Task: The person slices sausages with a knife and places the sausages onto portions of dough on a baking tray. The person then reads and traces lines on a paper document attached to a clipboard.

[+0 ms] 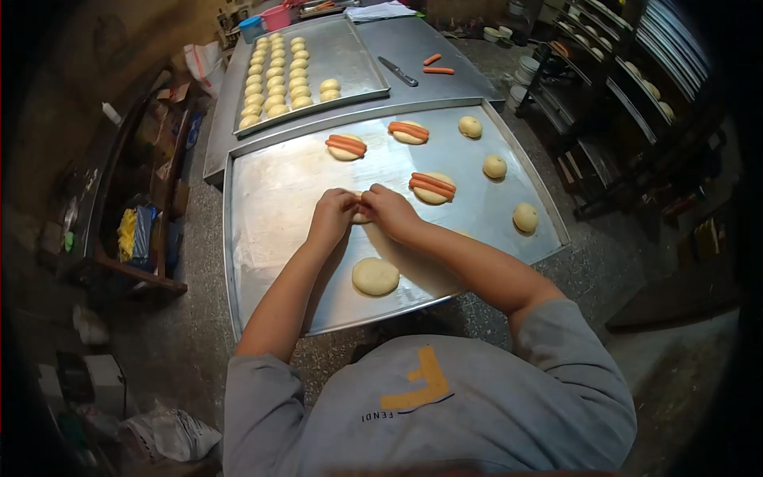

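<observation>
Touching the half-hidden dough (362, 219) at six o'clock from the fingers, on the tray (266, 215). Just as near to the left hand (335, 211) as the right hand (388, 211). With fingers bent in narrow on both; too hidden to tell about a grip, or the dough's long way and pointing way. With flat dough (376, 277) near six o'clock and sausage-topped dough (433, 188) near two.

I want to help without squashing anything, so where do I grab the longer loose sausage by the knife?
Pinch the longer sausage gently across its right half, coming from above. It lies flat, long and thin, so fingers should fit on its two long sides. I'd avoid the left half: the shorter sausage and the knife are closer there.
</observation>
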Demonstrator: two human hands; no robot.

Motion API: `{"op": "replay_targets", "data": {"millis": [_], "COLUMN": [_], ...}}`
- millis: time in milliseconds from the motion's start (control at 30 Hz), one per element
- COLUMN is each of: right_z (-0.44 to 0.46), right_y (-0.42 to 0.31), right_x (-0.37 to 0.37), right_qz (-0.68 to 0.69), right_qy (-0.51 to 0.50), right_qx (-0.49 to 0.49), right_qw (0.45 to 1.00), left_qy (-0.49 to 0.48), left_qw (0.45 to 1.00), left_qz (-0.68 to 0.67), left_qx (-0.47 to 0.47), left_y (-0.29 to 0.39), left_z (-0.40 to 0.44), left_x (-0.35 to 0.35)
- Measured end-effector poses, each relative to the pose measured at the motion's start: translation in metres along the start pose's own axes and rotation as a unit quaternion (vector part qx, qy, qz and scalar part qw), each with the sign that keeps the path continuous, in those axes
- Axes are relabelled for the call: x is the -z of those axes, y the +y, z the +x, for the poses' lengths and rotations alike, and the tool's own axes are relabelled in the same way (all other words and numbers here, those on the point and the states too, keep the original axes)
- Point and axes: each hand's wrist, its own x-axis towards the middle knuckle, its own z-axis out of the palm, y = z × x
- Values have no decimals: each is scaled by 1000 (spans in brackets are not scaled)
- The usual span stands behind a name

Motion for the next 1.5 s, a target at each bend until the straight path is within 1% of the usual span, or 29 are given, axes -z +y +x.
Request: {"op": "replay_targets", "data": {"millis": [133,200,267,300,333,367,400,433,467,500,533,600,667,700,767,867,967,1100,1133,1167,1200,1233,1267,1300,1333,1367,1400,1433,1500], "right_z": [11,21,45,58,73,90,106,117,134,146,165,194,217,219,224,243,258,250,238,222,199,175,145,117,82,44,6,-25,-80], "right_y": [17,25,41,60,92,119,145,174,221,256,278,348,390,369,347,367,382,346,318,287,244,202,158,128,97,69,39,17,-13], "right_x": [13,40,73,89,99,116,131,140,138,152,163,158,147,150,150,143,134,144,152,158,169,179,189,185,182,173,168,166,157], "right_qz": [32,152,264,264,188,127,65,61,-4,-103,-122,-152,-160,-182,-223,-207,-174,33,27,188,342,487,513,527,532,535,485,342,265], "right_qy": [-52,-114,-181,-129,-34,-6,23,77,141,131,92,141,125,71,82,82,132,142,147,86,24,-35,-104,-149,-206,-225,-268,-277,-247], "right_qx": [8,-43,-76,-64,-17,-51,-82,-138,-145,-111,-207,-176,-165,-247,-277,-267,-226,-271,-275,-245,-209,-167,-106,-57,-50,-2,-23,38,106], "right_qw": [998,981,944,954,981,991,994,986,979,980,966,962,965,949,931,937,949,951,950,947,916,856,845,835,820,814,832,897,926], "left_qy": [-59,-69,-75,-15,43,53,95,138,172,205,236,304,381,393,427,451,465,420,425,428,422,397,368,343,315,301,271,240,208], "left_qw": [995,995,987,996,998,998,992,981,970,957,939,914,880,873,830,812,808,840,837,830,830,828,823,813,800,799,798,795,805], "left_qz": [13,27,-23,-5,16,26,-1,-28,-46,-63,-64,-31,-45,-31,-32,-22,-28,-122,-172,-224,-235,-297,-357,-411,-463,-472,-487,-502,-504], "left_qx": [74,73,141,88,35,36,85,133,164,194,242,265,282,289,357,371,362,321,298,277,279,261,243,229,216,219,229,240,233], "left_y": [-2,0,7,7,7,14,23,35,48,62,79,86,94,102,121,137,141,141,142,144,147,149,151,149,148,152,158,162,165], "left_z": [3,5,8,8,5,2,-1,-5,-13,-22,-32,-63,-98,-111,-130,-146,-145,-109,-97,-84,-73,-61,-53,-48,-46,-45,-45,-49,-68], "left_x": [2,4,11,12,14,20,29,37,43,47,49,50,46,45,43,39,39,28,22,14,6,-1,-7,-12,-17,-20,-23,-24,-24]}}
